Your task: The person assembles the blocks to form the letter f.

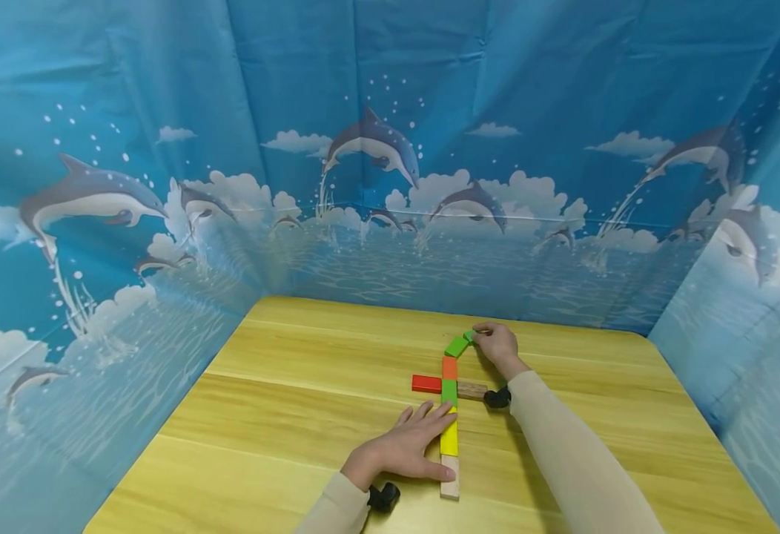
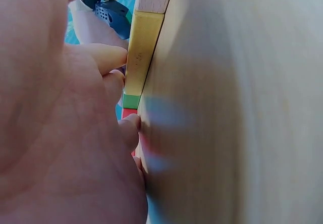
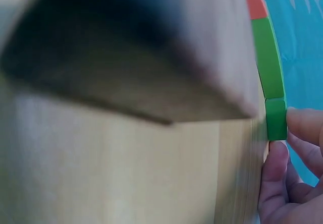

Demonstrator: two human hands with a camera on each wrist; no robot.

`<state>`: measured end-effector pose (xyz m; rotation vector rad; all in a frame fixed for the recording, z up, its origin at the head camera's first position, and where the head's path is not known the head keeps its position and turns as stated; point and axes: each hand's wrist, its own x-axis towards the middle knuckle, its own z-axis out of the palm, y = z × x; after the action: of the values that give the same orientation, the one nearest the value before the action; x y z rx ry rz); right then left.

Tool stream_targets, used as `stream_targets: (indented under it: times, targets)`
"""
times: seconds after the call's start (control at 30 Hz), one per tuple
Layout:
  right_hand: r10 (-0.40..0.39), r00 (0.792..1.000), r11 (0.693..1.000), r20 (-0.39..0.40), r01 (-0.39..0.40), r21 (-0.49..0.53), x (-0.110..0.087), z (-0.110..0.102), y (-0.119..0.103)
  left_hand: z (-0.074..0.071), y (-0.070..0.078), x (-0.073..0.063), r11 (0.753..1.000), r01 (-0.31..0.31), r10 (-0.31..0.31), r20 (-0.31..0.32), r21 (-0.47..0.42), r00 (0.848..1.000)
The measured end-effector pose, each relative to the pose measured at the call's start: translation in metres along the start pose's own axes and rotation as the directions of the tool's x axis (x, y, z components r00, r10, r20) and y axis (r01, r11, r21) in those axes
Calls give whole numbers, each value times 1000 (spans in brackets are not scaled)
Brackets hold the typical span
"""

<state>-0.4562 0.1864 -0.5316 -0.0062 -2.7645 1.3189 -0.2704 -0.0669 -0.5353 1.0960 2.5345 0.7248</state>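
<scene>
At the far end of a line of toy blocks, my right hand (image 1: 499, 345) pinches a small green block (image 3: 276, 120) between thumb and fingers. It meets the end of a longer green block (image 1: 456, 346), set at a slant beyond an orange block (image 1: 449, 368). My left hand (image 1: 405, 448) lies with fingers spread along the near part of the line. Its fingertips reach the yellow part (image 1: 448, 439) and the green block (image 1: 448, 394) above it; the thumb touches a pale wooden block (image 1: 450, 487). A red block (image 1: 426, 383) and a brown block (image 1: 472, 391) stick out sideways.
The blocks lie flat on a yellow wood-grain table (image 1: 283, 393) with rounded far corners. A blue curtain (image 1: 377, 252) printed with dolphins hangs behind and at both sides. A black wrist camera (image 1: 497, 398) overlaps the brown block's right end in the head view.
</scene>
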Motion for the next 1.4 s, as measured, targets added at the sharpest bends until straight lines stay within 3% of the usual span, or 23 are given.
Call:
stream_targets:
  times: [0.67, 0.9, 1.07, 1.4]
  targets:
    - [60, 998, 997, 34, -61, 46, -5, -3, 7, 6, -5, -1, 999, -13, 12, 18, 32, 1000]
    - [94, 992, 969, 87, -112, 220, -8, -15, 2, 4, -5, 0, 1000, -28, 28, 6, 10, 1000]
    - [102, 987, 964, 125, -129, 233, -14, -24, -6, 3, -5, -1, 999, -31, 31, -7, 4, 999]
    - [25, 993, 978, 112, -47, 204, -43, -43, -11, 4, -7, -6, 1000, -24, 24, -11, -1, 1000]
